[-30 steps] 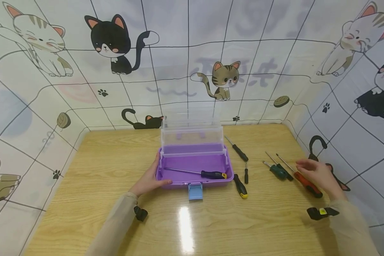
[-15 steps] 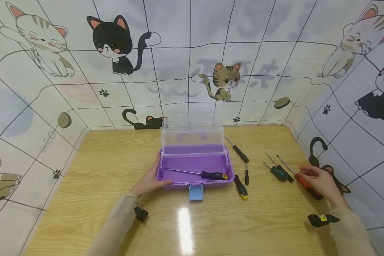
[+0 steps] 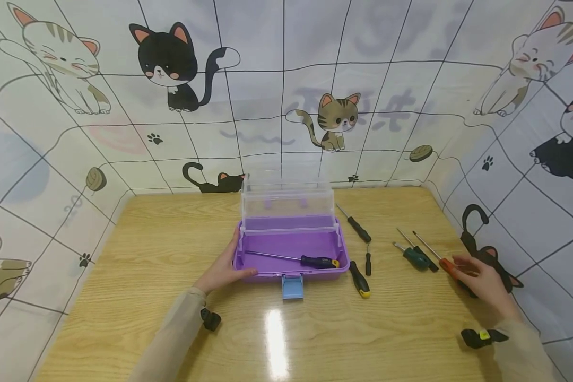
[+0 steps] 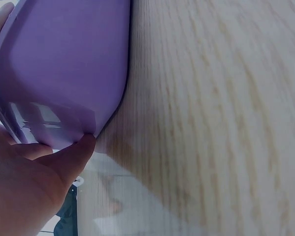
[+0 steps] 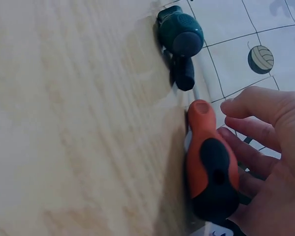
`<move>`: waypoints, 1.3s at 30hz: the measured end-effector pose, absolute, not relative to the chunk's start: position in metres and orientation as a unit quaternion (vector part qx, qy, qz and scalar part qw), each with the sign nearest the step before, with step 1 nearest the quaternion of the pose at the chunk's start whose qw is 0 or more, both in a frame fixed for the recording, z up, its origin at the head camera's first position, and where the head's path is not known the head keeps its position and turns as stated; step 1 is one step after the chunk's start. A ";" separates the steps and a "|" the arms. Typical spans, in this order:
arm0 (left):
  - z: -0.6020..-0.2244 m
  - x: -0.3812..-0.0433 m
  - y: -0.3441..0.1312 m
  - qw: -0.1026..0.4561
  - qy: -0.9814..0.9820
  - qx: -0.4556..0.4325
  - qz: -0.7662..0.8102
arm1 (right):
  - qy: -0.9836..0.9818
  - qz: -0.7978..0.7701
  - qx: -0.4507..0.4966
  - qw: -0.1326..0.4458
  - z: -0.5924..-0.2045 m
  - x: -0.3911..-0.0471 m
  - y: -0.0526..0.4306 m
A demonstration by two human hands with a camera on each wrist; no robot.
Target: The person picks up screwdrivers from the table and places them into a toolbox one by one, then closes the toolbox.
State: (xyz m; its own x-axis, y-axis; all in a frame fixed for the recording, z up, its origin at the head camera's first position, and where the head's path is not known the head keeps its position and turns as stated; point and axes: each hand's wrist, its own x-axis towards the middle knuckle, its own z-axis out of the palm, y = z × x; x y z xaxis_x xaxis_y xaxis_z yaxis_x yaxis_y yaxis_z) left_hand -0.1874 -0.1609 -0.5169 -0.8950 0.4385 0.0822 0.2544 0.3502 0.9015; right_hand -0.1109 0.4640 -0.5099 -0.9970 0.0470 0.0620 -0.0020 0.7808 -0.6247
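Observation:
My left hand (image 3: pixel 222 269) holds the left end of a purple toolbox (image 3: pixel 266 277), thumb at its front edge. In the left wrist view, its fingers press against the toolbox's end wall (image 4: pixel 63 59). The toolbox's clear lid (image 3: pixel 286 204) stands raised, and a black-and-yellow screwdriver (image 3: pixel 319 261) lies inside. At the right, my right hand (image 3: pixel 482 284) is beside an orange-and-black screwdriver (image 3: pixel 447 265) on the table. In the right wrist view, its loosely bent fingers lie along the right of the handle (image 5: pixel 199 142), not closed round it; whether some touch is unclear.
Left of the orange one lie a green screwdriver (image 3: pixel 415 258) and a thin dark one (image 3: pixel 431 263). Nearer the toolbox are a long black screwdriver (image 3: pixel 359 229), a small black one (image 3: pixel 368 263) and a black-and-yellow one (image 3: pixel 360 281). A cat-print sheet (image 3: pixel 267 95) surrounds the table.
My right hand has moved slightly right and towards me, down alongside the orange screwdriver's handle. The left hand and toolbox stay as they were.

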 end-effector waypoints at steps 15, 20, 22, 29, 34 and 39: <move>-0.489 -0.177 -0.156 0.089 0.804 0.220 0.545 | -0.958 0.282 -0.039 0.039 -0.529 -0.108 0.462; -0.512 -0.185 -0.160 0.082 0.814 0.218 0.532 | -0.959 0.272 -0.055 0.048 -0.530 -0.107 0.460; -0.517 -0.188 -0.161 0.082 0.814 0.220 0.532 | -0.960 0.271 -0.059 0.051 -0.530 -0.107 0.459; -0.517 -0.188 -0.162 0.090 0.819 0.207 0.528 | -0.958 0.275 -0.063 0.054 -0.528 -0.108 0.456; -0.513 -0.186 -0.161 0.087 0.818 0.209 0.529 | -0.958 0.272 -0.058 0.074 -0.526 -0.107 0.455; -0.513 -0.187 -0.161 0.086 0.807 0.218 0.542 | -0.953 0.286 -0.066 0.069 -0.519 -0.107 0.452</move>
